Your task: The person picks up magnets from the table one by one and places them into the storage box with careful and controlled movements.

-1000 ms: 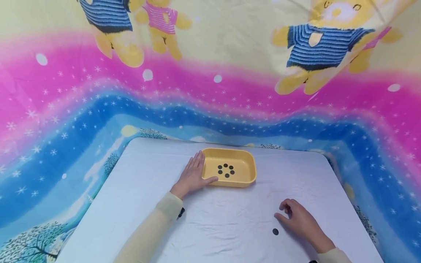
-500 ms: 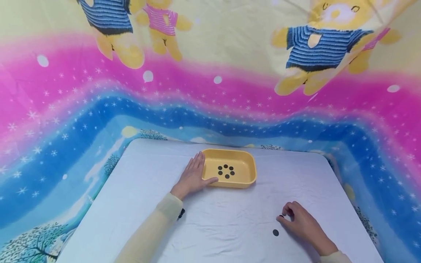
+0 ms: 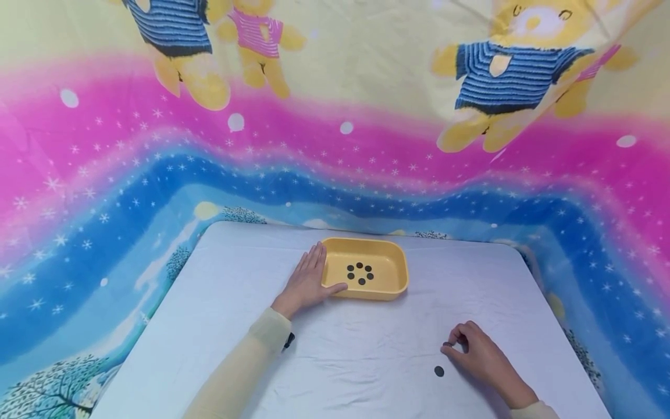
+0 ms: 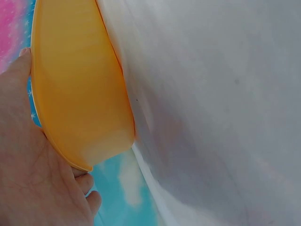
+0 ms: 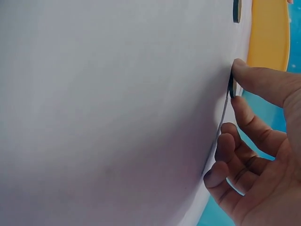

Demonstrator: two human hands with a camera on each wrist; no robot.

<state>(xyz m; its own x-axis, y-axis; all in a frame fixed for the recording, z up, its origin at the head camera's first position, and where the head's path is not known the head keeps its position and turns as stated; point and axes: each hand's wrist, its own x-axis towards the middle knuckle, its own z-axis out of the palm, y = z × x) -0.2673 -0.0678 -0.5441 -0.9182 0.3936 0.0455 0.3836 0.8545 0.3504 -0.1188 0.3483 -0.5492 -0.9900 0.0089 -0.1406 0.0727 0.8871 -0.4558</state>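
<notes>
My left hand (image 3: 305,284) lies against the left end of a yellow rectangular tray (image 3: 366,295), fingers straight and thumb along the near rim. In the left wrist view that hand (image 4: 40,160) touches the tray's outer side (image 4: 84,89). Inside the tray, several small black discs (image 3: 362,281) lie flat in a ring. At the table's right, my right hand (image 3: 481,358) pinches another black disc (image 5: 232,87) by its edges between thumb and index finger, down at the tabletop. A second loose black disc (image 3: 439,371) lies flat on the table, just nearer to me than those fingertips.
A white cloth with slight wrinkles covers the table (image 3: 356,355). Behind and at both sides hangs a colourful curtain (image 3: 345,157) printed with bears and snowflakes, meeting the table's far edge close behind the tray. A dark band (image 3: 289,340) shows at my left wrist.
My right thumb and index finger were apart a second ago. They have come together on the disc, with the hand slightly lower. Left hand, tray and the other discs stay put.
</notes>
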